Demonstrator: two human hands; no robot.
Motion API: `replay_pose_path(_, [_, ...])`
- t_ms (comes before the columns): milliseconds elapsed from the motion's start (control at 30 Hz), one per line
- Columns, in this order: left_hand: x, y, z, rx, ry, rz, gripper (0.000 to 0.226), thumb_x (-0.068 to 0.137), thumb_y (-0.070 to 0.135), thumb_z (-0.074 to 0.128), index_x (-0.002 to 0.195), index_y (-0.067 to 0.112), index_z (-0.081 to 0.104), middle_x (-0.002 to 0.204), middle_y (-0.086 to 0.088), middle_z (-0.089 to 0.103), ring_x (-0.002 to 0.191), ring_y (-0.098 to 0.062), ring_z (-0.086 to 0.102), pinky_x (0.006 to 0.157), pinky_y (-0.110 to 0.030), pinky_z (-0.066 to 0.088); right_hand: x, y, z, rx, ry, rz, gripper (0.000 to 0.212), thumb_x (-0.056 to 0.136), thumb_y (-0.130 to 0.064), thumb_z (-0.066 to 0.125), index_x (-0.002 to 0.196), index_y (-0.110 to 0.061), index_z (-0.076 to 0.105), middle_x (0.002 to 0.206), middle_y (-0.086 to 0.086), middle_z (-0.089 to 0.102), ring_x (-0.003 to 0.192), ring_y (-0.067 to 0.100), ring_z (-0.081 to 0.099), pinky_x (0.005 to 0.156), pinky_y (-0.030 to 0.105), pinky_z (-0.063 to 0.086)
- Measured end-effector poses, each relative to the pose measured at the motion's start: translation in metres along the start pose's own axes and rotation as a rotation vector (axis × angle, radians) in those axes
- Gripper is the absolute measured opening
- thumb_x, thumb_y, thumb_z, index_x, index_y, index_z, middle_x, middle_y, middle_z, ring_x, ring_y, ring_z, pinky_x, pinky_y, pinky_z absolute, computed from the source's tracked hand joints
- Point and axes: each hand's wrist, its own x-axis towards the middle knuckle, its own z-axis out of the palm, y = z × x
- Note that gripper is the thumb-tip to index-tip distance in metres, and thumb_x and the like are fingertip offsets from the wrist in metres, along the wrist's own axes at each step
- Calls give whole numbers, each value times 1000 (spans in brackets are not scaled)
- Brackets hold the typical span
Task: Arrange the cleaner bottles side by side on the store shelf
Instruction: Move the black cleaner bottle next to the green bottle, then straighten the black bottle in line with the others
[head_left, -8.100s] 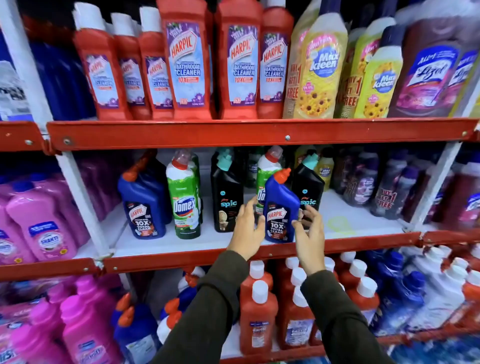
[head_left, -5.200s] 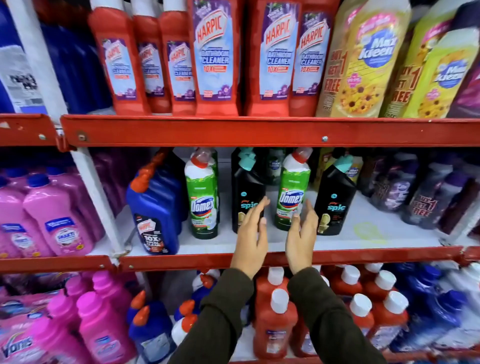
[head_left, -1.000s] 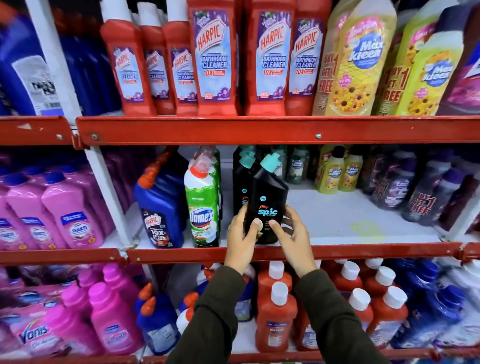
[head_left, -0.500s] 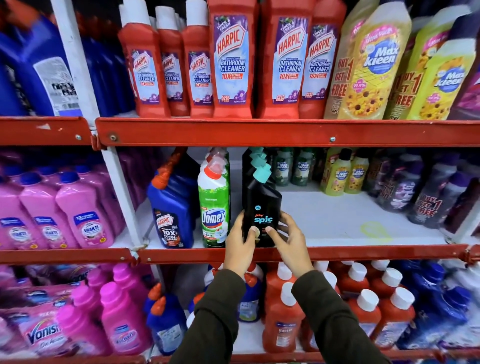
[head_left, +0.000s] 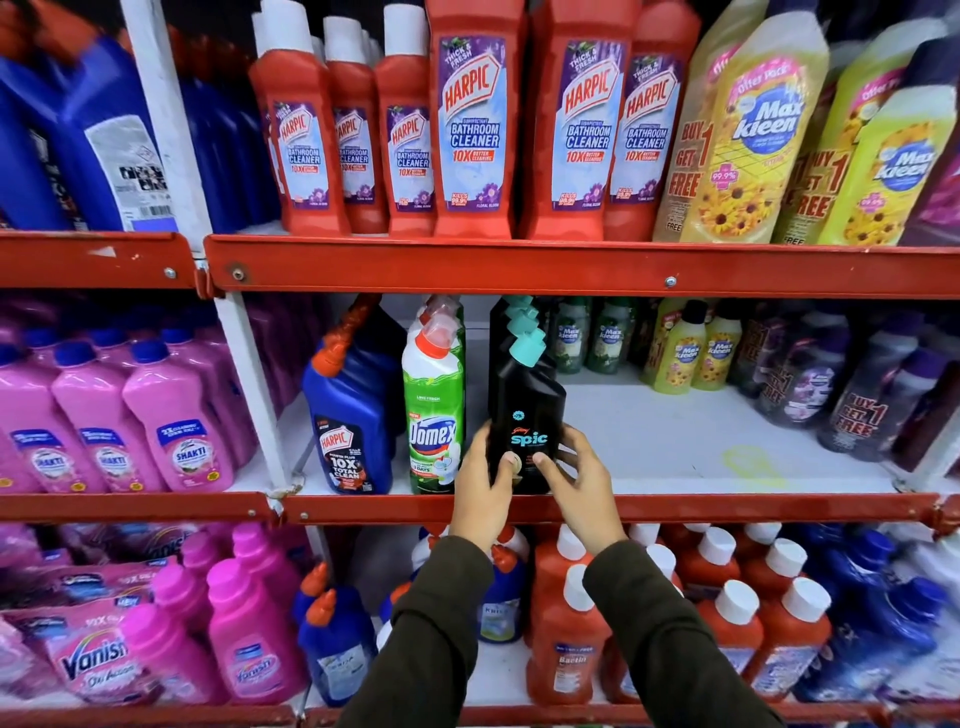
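A black Spic bottle (head_left: 527, 410) with a teal cap stands at the front of the middle shelf (head_left: 727, 506). My left hand (head_left: 483, 488) grips its left side and my right hand (head_left: 582, 486) grips its right side, thumbs on the label. More black Spic bottles line up behind it. To its left stands a row of green Domex bottles (head_left: 434, 415), then a row of blue Harpic bottles (head_left: 350, 431). The three rows stand side by side, front bottles close to the shelf lip.
The white shelf board (head_left: 701, 441) to the right of the Spic row is bare up to the dark purple bottles (head_left: 852, 410). Small Max Kleen bottles (head_left: 680, 353) stand at the back. Red Harpic bottles (head_left: 472, 124) fill the shelf above; red bottles (head_left: 563, 639) stand below.
Both hands have slid the black Spic bottle leftwards and straightened it, so it now stands in line in front of the other Spic bottles, close beside the Domex row.
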Motion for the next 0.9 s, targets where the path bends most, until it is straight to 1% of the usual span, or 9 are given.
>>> replay_pose_path(133, [-15, 7, -3, 13, 97, 64, 51, 97, 25, 54, 146, 26, 38, 150, -1, 48, 140, -14, 46, 117, -43, 41, -10, -6, 6, -27, 142, -49, 55, 95, -16, 65, 146, -23, 44, 142, -5, 48, 131, 10, 48, 107, 22, 42])
replay_pose_path(267, [-40, 23, -20, 40, 309, 296, 34, 102, 13, 45, 134, 20, 54, 131, 2, 59, 126, -13, 56, 108, -31, 46, -31, -29, 27, 27, 371, -270, 29, 101, -14, 56, 126, -27, 59, 121, 0, 59, 112, 5, 58, 96, 22, 48])
replay_pose_path(333, [-40, 19, -32, 15, 417, 289, 35, 103, 17, 40, 135, 12, 53, 132, -3, 56, 128, -12, 54, 109, -31, 44, -40, -36, 45, 89, 265, -280, 27, 103, -18, 50, 126, -28, 61, 123, -3, 63, 116, 8, 61, 98, 25, 50])
replay_pose_path(400, [-39, 25, -45, -31, 483, 241, 41, 103, 23, 37, 141, 15, 46, 143, -4, 48, 136, -8, 46, 115, -33, 39, -46, -39, 67, 205, 83, -153, 33, 105, -27, 46, 135, -28, 57, 138, -12, 59, 131, 8, 56, 107, 28, 46])
replay_pose_path(467, [-44, 46, -53, -61, 428, 202, 43, 103, 25, 33, 146, 24, 39, 156, 2, 32, 151, -14, 28, 119, -30, 29, -46, -37, 86, 287, -66, -13, 39, 105, -40, 41, 143, -35, 47, 149, -17, 48, 137, -7, 45, 116, 23, 38])
replay_pose_path(533, [-52, 66, -55, -167, 259, 78, 45, 104, 26, 30, 148, 19, 33, 158, 4, 11, 154, -20, 3, 116, -23, 23, -44, -37, 100, 321, -131, 47, 47, 100, -57, 39, 145, -43, 40, 153, -15, 45, 138, -10, 43, 120, 24, 33])
replay_pose_path(633, [-42, 55, -64, -248, 202, -25, 53, 97, 48, 31, 142, 25, 46, 163, -8, 27, 153, -29, 24, 124, -39, 22, -40, -33, 110, 347, -129, 89, 44, 96, -59, 37, 138, -47, 44, 147, -10, 54, 134, -6, 50, 114, 22, 37])
replay_pose_path(733, [-22, 10, -71, -175, 222, -50, 58, 93, 58, 30, 142, 32, 45, 150, -1, 48, 142, -15, 43, 122, -48, 30, -36, -34, 113, 394, -115, 95, 32, 105, -45, 33, 133, -46, 47, 140, -9, 59, 123, -10, 57, 98, 10, 45])
replay_pose_path(900, [-20, 0, -73, -126, 182, -64, 71, 89, 71, 27, 148, 32, 37, 152, 1, 44, 142, -14, 41, 121, -47, 32, -33, -36, 113, 386, -120, 96, 61, 91, -65, 41, 145, -37, 46, 144, -8, 58, 133, 1, 53, 114, 28, 39])
